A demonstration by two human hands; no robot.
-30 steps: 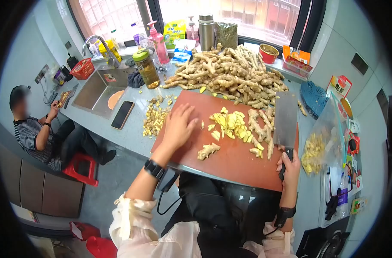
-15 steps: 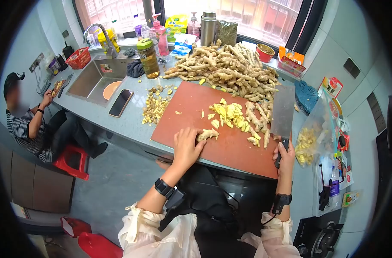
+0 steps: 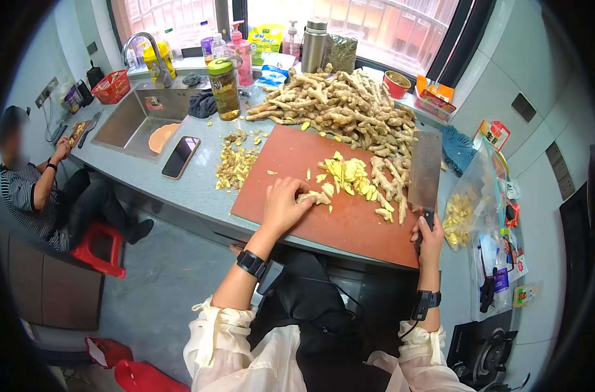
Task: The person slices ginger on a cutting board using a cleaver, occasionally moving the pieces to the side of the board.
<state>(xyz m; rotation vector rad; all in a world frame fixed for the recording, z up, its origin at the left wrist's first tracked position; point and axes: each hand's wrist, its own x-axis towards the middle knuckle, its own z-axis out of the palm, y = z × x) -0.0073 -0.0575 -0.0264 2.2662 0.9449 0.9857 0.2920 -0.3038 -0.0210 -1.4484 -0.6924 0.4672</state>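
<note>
On the reddish-brown cutting board [image 3: 363,238], my left hand [image 3: 285,206] has its fingers closed on a small piece of ginger [image 3: 318,197]. My right hand [image 3: 429,239] grips the black handle of a cleaver [image 3: 425,168], whose broad blade points away from me over the board's right side. Between the hands lie yellow ginger slices [image 3: 348,175], with some knobbly unpeeled roots [image 3: 390,179] to their right. A large heap of whole ginger [image 3: 343,101] rises behind the board. Small ginger scraps [image 3: 235,163] are spread on the counter to its left.
A phone [image 3: 180,157] lies between the scraps and the sink [image 3: 124,124]. A green-lidded jar [image 3: 224,90] and steel flask [image 3: 314,46] stand behind. At right is a clear bag of ginger [image 3: 459,212]. Another person [image 3: 39,189] sits at far left on a red stool [image 3: 101,248].
The head view has shifted slightly. My left hand and the ginger piece have moved a little away from me, nearer the slices. The cleaver remains in my right hand.
</note>
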